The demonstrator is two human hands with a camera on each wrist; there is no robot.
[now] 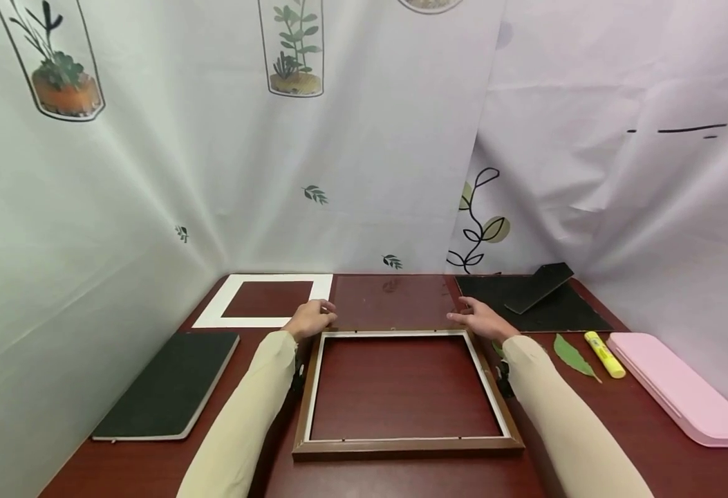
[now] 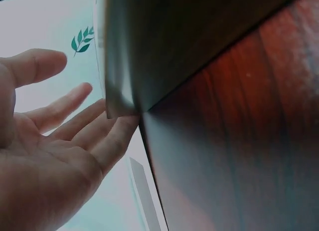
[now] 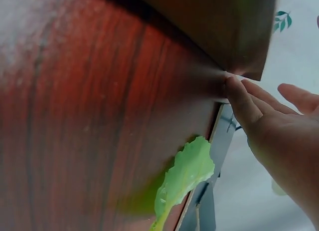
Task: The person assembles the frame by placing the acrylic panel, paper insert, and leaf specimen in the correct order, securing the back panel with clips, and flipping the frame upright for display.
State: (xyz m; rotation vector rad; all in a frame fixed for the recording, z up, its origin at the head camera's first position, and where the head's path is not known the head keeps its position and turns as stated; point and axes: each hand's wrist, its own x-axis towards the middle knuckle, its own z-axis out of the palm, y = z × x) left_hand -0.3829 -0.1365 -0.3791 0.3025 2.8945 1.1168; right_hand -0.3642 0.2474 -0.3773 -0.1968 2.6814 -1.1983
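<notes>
A brown picture frame [image 1: 407,447] with a pale inner lip lies flat on the table in front of me. Just beyond it is a clear flat sheet [image 1: 395,304], glass or plastic. My left hand [image 1: 310,318] is at the sheet's near left corner, fingers loosely bent. Over at the near right corner, my right hand [image 1: 482,319] has its fingers extended. Both wrist views show fingertips close by the frame's far corners; whether they touch the sheet or the table is hard to tell. Neither hand grips anything.
At the back left lies a white mat board [image 1: 220,322]; a black notebook [image 1: 167,387] is nearer. Back right holds a black backing board [image 1: 563,318] with its stand raised. Green leaves [image 1: 572,356], a yellow glue stick [image 1: 605,355] and a pink case [image 1: 681,391] line the right side.
</notes>
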